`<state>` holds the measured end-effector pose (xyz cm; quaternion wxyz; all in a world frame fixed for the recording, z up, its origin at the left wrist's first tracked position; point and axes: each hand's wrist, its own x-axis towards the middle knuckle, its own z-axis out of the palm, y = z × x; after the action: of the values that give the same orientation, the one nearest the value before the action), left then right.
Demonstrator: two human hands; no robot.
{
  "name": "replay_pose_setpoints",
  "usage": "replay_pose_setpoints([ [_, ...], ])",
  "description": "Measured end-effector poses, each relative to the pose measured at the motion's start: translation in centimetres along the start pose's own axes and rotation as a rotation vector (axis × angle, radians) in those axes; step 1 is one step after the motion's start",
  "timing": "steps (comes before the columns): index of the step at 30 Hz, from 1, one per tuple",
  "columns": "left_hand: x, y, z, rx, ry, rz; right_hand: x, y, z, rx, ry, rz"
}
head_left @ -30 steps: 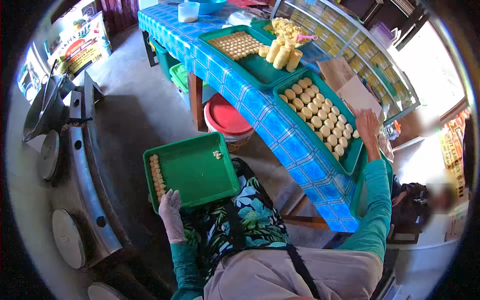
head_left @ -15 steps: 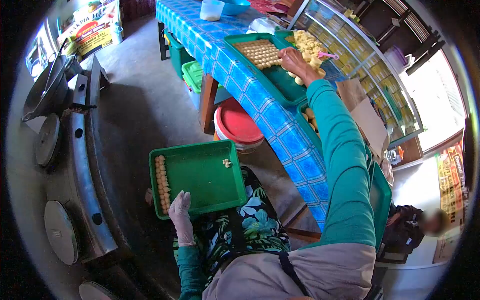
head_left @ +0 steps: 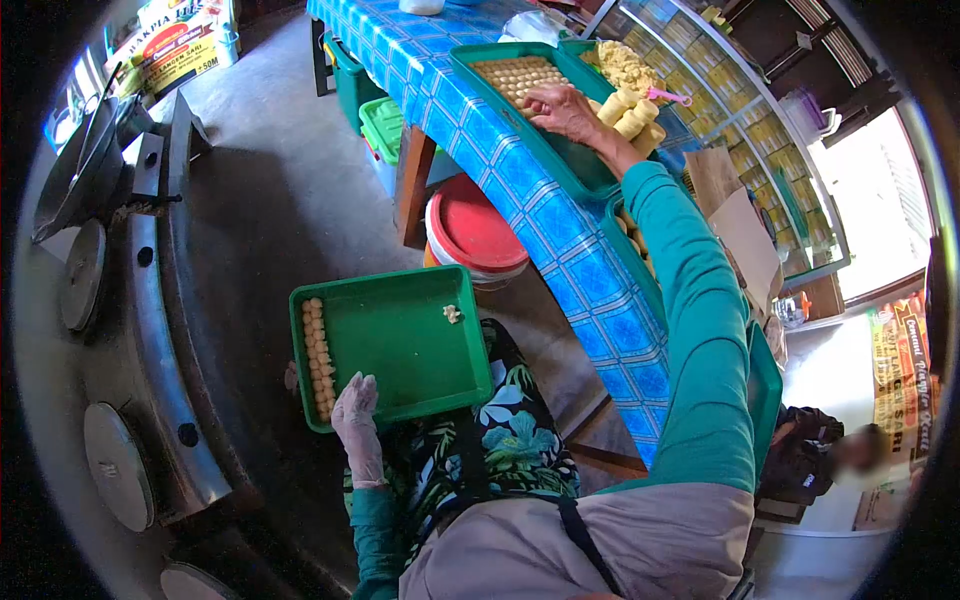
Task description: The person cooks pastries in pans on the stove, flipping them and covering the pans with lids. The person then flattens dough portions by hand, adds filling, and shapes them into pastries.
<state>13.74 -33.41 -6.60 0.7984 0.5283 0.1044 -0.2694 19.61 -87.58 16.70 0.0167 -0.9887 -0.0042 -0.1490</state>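
Observation:
A green tray rests on my lap, with a column of small pale dough balls along its left side and a crumbly piece of dough near its upper right. Beside its lower left edge is my left hand, in a clear glove, fingers stretched upward and holding nothing visible. My bare right hand reaches over another green tray on the table, fingers curled down at the edge of rows of dough balls. What its fingertips hold is hidden. Thick pale dough rolls lie beside its wrist.
Yellow crumbly filling with a pink-handled tool is behind the rolls. The table has a blue checked cloth; a red-lidded bucket stands below. Round lids line the stove at left. Another person is at right.
My right hand has moved left from the dough rolls to the edge of the dough-ball rows. My left hand stays beside the lap tray. The view has shifted slightly.

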Motion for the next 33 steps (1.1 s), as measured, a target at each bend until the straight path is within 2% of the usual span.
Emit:
replay_pose_setpoints([
  [2,0.1,-0.2,-0.2,0.011,-0.003,0.009,0.2,-0.5,0.9,0.011,0.022,-0.041],
  [4,0.2,-0.3,-0.5,-0.055,-0.018,-0.021,0.6,-1.0,1.5,-0.107,0.146,-0.162],
  [5,0.1,-0.3,-0.5,-0.052,-0.009,-0.017,0.7,-0.7,1.6,-0.135,0.106,-0.182],
  [8,0.1,-0.2,-0.2,-0.020,0.012,0.021,0.3,-1.5,1.3,-0.127,0.050,-0.088],
  [12,0.4,-0.4,-0.3,-0.040,-0.006,0.025,0.0,-0.3,2.2,-0.063,0.136,-0.152],
  [13,0.2,-0.5,-0.6,-0.080,-0.021,0.021,0.2,0.1,2.7,-0.065,0.064,-0.091],
  [15,0.4,-0.8,-0.9,-0.035,-0.029,0.053,0.9,1.1,3.4,0.065,0.138,-0.196],
  [16,-0.3,0.4,-0.1,0.015,-0.012,0.062,1.6,2.3,3.1,-0.193,0.034,-0.152],
  [17,-0.1,-0.3,-0.6,-0.047,-0.025,0.072,2.1,-0.4,0.7,-0.273,0.131,-0.091],
  [19,-0.5,-0.6,-0.6,-0.048,0.019,0.094,4.9,2.7,2.0,-0.273,0.707,-0.187],
  [20,-0.7,-0.8,-0.7,-0.038,0.010,0.115,6.5,1.6,0.8,-0.495,1.024,-0.243],
  [21,-0.7,-1.1,-0.9,-0.052,0.007,0.139,7.3,-4.6,-1.7,-0.337,0.964,-0.224],
  [22,-0.8,-1.4,-1.2,-0.068,-0.003,0.161,8.4,-6.8,-1.6,-0.251,0.859,-0.193],
  [24,-0.9,-1.0,-1.4,-0.105,0.042,0.199,11.2,-8.7,5.0,-0.265,0.830,-0.012],
  [26,-0.6,-0.3,-2.1,-0.147,0.075,0.247,12.8,-10.7,13.8,-0.464,0.097,0.018],
  [28,-0.1,0.7,-3.7,-0.160,0.137,0.340,6.2,-25.4,17.2,0.394,0.161,-0.167],
  [29,-0.3,1.4,-4.1,-0.227,0.209,0.330,4.1,-28.1,22.1,0.594,0.163,-0.287],
  [31,-0.7,2.5,-5.5,-0.263,0.227,0.344,-0.5,-32.7,27.6,0.902,-0.156,0.051],
  [33,-1.1,3.2,-6.6,-0.260,0.251,0.334,-2.8,-35.6,34.1,1.062,-0.107,0.590],
])
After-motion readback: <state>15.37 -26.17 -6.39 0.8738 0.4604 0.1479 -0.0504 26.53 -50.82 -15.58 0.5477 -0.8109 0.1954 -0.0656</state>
